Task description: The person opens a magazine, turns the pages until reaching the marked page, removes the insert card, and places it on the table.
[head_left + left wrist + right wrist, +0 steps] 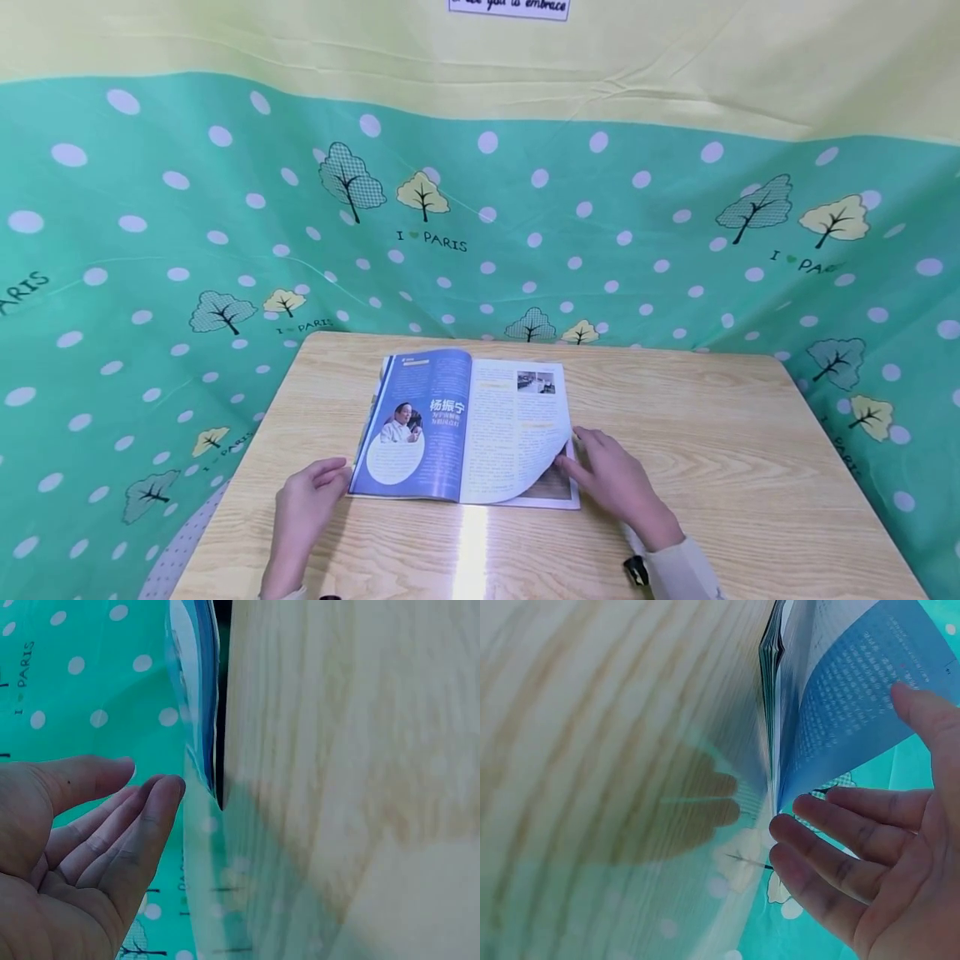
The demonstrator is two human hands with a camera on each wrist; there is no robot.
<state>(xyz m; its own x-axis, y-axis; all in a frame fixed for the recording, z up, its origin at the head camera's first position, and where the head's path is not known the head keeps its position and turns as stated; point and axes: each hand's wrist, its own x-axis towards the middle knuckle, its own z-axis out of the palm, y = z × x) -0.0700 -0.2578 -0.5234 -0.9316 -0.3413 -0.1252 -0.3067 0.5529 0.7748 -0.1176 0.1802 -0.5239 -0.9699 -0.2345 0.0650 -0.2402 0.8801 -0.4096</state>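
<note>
An open magazine lies on the wooden table. Its left page is blue, with a photo of a person and large white characters; the right page is white with columns of text and a small photo. The lower outer corner of that right page is lifted and curved, uncovering a dark picture beneath. My right hand is at this raised corner, its thumb touching the sheet and its other fingers extended in the right wrist view. Beside the magazine's lower left corner, my left hand holds nothing, fingers loosely bent.
The wooden table reaches back to a green dotted curtain with tree prints, which also hangs at both sides. A bright light reflection falls on the tabletop below the magazine. A black device sits at the right wrist.
</note>
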